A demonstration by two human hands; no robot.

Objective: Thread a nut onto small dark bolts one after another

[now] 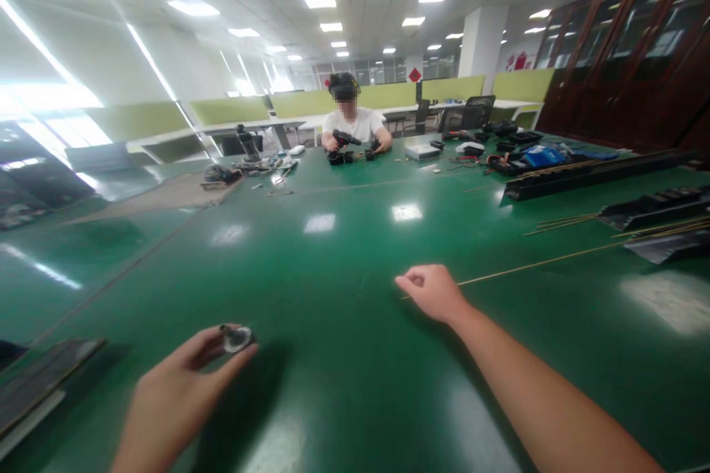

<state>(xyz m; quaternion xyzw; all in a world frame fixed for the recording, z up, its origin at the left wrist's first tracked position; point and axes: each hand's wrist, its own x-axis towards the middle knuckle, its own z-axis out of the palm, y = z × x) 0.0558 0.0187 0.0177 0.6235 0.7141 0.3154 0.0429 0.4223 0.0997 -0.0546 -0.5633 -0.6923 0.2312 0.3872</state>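
Low in the head view, my left hand [186,380] grips a small round metal part [237,340] between thumb and fingers. The part has a pale disc-like face and a dark stub at one side; its exact kind is unclear. My right hand [433,290] is closed, low over the green table [333,273]. A thin brass-coloured rod [532,264] runs beneath or through this hand, its tip showing just beyond the fingers. Whether the fingers hold the rod, or something small, is hidden.
Dark metal channels [599,174] with more thin rods lie at the right. A dark flat panel [44,377] is at the lower left. Across the table, a person [355,122] holds a dark power drill [347,138]. Tools and a blue item [541,156] clutter the far right.
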